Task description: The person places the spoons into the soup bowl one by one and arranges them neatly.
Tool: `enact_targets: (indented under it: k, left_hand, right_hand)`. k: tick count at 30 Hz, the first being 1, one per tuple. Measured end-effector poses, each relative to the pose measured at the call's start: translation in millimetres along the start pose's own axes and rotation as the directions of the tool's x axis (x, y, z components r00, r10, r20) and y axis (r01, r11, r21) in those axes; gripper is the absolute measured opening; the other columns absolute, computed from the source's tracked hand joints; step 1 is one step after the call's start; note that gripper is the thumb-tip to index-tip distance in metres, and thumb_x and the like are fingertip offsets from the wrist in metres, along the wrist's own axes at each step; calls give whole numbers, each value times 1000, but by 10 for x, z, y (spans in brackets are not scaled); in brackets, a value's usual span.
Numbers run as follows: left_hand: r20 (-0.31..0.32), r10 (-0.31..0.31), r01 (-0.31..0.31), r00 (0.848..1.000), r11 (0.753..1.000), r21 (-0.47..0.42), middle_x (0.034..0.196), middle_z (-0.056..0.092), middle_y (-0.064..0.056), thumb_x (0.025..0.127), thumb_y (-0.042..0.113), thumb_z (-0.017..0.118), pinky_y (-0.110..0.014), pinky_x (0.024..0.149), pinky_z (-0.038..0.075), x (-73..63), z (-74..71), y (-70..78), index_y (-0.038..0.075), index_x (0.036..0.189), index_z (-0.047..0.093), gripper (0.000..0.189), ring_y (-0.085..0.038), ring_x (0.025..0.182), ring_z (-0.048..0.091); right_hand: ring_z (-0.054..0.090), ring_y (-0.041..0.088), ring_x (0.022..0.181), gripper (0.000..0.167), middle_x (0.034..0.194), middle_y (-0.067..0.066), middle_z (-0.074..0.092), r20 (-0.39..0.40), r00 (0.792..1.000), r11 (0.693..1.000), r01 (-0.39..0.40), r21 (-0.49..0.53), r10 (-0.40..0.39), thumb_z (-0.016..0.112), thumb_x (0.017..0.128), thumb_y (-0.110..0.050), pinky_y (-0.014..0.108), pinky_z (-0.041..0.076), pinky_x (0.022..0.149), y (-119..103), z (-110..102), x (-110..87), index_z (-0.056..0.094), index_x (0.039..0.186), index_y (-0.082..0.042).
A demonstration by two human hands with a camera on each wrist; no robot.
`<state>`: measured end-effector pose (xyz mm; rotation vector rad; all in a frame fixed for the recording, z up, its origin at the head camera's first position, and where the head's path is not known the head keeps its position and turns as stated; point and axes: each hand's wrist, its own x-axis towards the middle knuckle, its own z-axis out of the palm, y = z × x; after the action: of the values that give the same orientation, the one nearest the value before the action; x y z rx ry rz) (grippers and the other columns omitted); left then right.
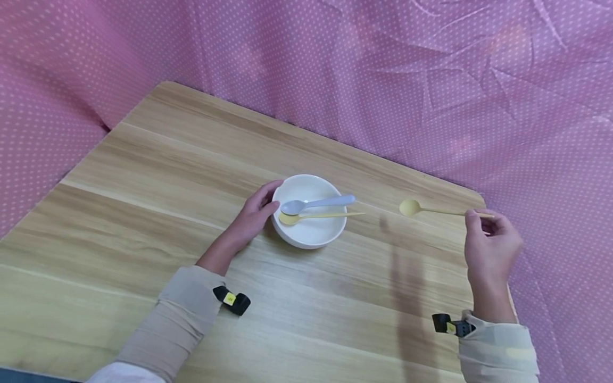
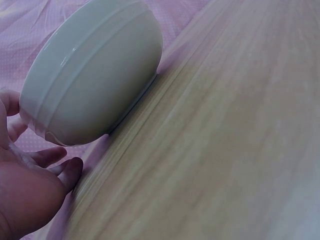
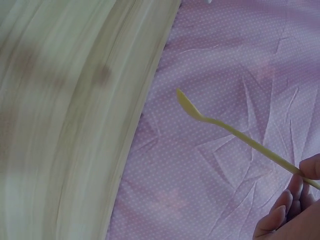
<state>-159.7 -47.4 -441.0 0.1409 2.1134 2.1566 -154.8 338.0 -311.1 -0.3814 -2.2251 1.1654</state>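
Observation:
A white bowl point(image 1: 311, 234) stands on the wooden table, and my left hand point(image 1: 251, 214) grips its left side with the thumb at the rim. In the left wrist view that hand point(image 2: 32, 185) is at the lower left, fingertips against the bowl's point(image 2: 110, 75) outer wall. Inside the bowl lie a light blue spoon point(image 1: 330, 201) and a yellow spoon point(image 1: 316, 215), their handles jutting over the right rim. To the right, my right hand point(image 1: 493, 247) pinches a second yellow spoon point(image 1: 410, 207) by its handle end, held above the table with the spoon's head pointing left.
The wooden table point(image 1: 143, 202) has rounded corners, its right edge close beneath my right arm. A pink dotted cloth point(image 1: 306, 64) hangs behind the table and along its sides. The right arm's shadow point(image 1: 407, 298) falls across the tabletop.

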Motion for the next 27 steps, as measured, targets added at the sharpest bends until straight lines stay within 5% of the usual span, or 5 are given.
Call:
enact_targets:
  k: [17,27]
  left_hand:
    - [10,-25,25,1000,1000,2,151,30,-1,100,14,41,-37,116,21,18,-10,-15,22,147,30,49,-17,139,27]
    - [3,18,-18,1000,999,-27,150,34,-6,99,11,42,-36,116,23,24,0,-23,16,146,33,48,-18,139,29]
  right_hand:
    - [53,3,65,5,72,-12,58,8,998,998,57,30,-58,64,86,-11,9,43,56,-122,32,-89,68,83,-12]
    - [52,5,67,4,74,-11,58,19,995,995,92,39,-93,65,86,-11,11,42,57,-166,46,-140,69,85,-12]
